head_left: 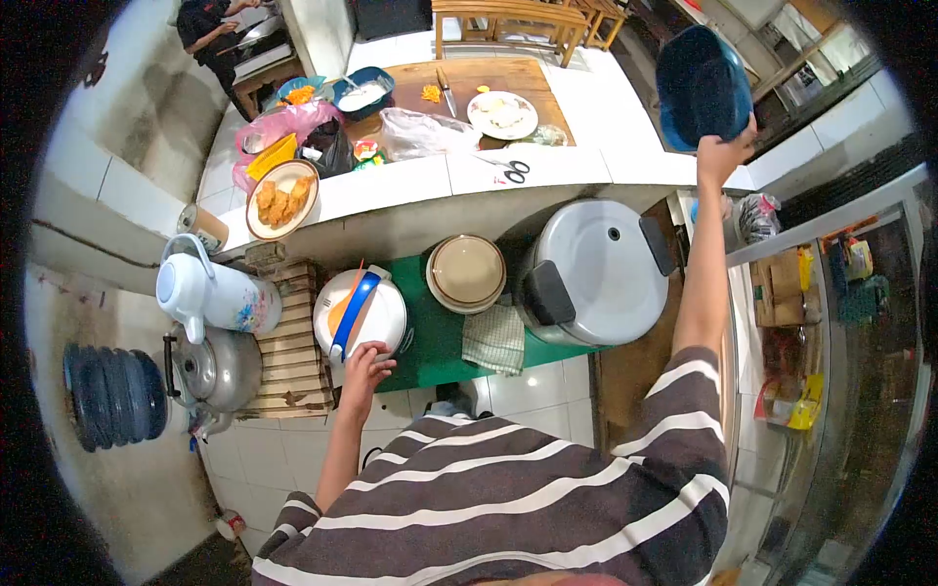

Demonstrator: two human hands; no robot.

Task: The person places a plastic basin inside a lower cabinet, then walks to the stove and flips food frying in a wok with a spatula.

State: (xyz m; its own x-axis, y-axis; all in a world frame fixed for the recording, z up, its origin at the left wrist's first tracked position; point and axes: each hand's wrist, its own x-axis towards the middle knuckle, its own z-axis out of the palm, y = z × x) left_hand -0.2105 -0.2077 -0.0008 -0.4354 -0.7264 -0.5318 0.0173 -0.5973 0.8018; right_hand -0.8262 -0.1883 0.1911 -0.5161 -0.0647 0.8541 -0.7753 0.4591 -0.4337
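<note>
My right hand (725,156) is raised at the upper right, its fingers gripping the rim of a dark blue basin (702,86). My left hand (367,367) is at the front edge of a white rice cooker (381,311) with a blue handle; its fingers are bent, and whether they touch the cooker or hold anything is unclear. An orange spoon (342,311) lies on the cooker's lid. To its right, stacked plates (468,271) and a checked cloth (493,340) rest on the green table (415,366). Beside them is a large lidded grey pot (611,273).
Fried food fills a plate (304,217) on the tiled ledge (420,179), with scissors (512,173) farther right. A flask (220,293) and kettle (234,371) stand left. A glass cabinet (860,352) is at right. Another person (203,34) stands at the upper left.
</note>
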